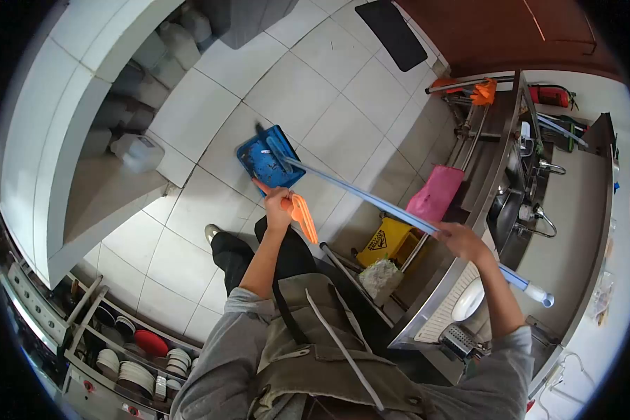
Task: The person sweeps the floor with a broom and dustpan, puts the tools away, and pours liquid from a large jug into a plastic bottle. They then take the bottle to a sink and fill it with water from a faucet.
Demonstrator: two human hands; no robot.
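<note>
My left hand [278, 210] is closed round an orange handle [304, 218] with a long loop at its near end. The handle's other tip points toward a blue dustpan [255, 162] on the tiled floor, which has dark specks inside. A long pale-blue pole [371, 199] slants from the dustpan up to the right. Its lower end widens into a flat blue piece [278, 149] that overlaps the pan in this view. My right hand [462, 241] grips the pole near its upper part, beyond which a whitish end cap [541, 294] sticks out over the counter.
A steel sink counter [507, 189] runs along the right, with a pink cloth [435, 192] at its front. Below stands a yellow bucket [392, 241] near a whitish mop head [380, 280]. Dish racks [133, 378] are lower left; a tiled shelf [70, 140] holds plastic jugs.
</note>
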